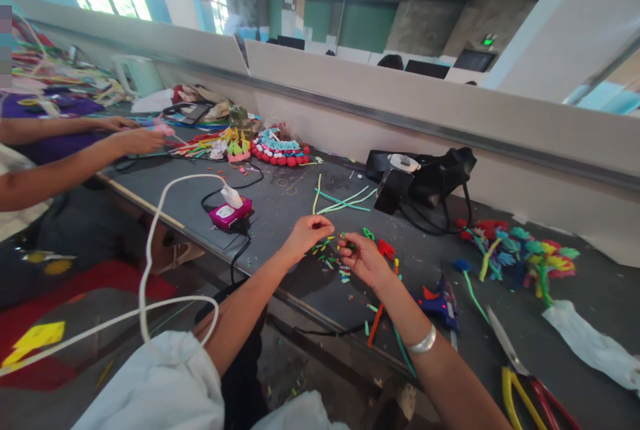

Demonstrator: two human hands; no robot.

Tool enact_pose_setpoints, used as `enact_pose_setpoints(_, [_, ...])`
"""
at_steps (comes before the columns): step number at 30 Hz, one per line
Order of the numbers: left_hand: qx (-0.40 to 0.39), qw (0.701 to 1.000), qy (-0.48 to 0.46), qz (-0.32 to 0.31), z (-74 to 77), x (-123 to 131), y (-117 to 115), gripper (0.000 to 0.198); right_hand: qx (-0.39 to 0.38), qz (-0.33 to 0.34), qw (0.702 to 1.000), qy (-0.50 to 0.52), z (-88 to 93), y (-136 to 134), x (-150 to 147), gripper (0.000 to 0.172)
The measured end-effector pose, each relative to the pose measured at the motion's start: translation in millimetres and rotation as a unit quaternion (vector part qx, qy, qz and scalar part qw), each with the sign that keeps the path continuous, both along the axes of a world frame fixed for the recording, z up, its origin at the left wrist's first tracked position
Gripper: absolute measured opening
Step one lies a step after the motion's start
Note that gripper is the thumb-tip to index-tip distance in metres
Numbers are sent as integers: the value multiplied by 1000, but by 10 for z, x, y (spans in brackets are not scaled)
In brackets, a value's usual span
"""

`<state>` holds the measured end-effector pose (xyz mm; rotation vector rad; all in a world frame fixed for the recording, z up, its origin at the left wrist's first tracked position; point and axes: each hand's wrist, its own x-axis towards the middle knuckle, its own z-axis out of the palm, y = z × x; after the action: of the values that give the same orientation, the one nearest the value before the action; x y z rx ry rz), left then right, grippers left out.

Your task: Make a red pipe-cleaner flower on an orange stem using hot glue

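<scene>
My left hand [309,238] is over the tabletop with thumb and forefinger pinched; anything between them is too small to make out. Facing it, my right hand [366,258] has its fingers curled around a small green piece [343,237], partly hidden by the fingertips. Below both hands lie several short cut bits [330,263] in green, yellow and blue. A red fuzzy piece [386,249] and a green loop [369,233] rest just beyond my right hand. Long green and yellow pipe cleaners [345,203] cross one another farther back.
Right of my right arm are a blue glue gun [441,307], large scissors [517,360] and fuzzy flowers [545,257]. A black bag [445,177] leans by the partition. Leftward sit a magenta tissue pack [231,214], a white cable [150,243] and another person's hands [137,137].
</scene>
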<state>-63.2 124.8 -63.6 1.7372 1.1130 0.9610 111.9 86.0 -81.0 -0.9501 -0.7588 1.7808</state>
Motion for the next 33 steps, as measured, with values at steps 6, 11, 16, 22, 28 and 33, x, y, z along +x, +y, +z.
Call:
enact_pose_setpoints(6, [60, 983, 172, 7, -73, -14, 37, 14, -14, -13, 1000, -2, 9, 3, 80, 23])
enact_pose_setpoints(11, [79, 963, 259, 6, -98, 26, 2, 6, -11, -20, 1000, -12, 36, 7, 96, 23])
enact_pose_setpoints(16, [87, 967, 239, -18, -55, 23, 32, 11, -10, -17, 999, -45, 2, 26, 56, 24])
enact_pose_setpoints(22, [86, 983, 156, -43, 5, 24, 2, 14, 14, -19, 996, -85, -24, -13, -22, 18])
enact_pose_setpoints(28, [74, 993, 90, -33, 13, 30, -25, 15, 21, -27, 994, -106, -39, 4, -36, 22])
enact_pose_setpoints(33, [42, 992, 65, -104, -13, 26, -34, 38, 29, -40, 993, -106, -75, -4, -67, 23])
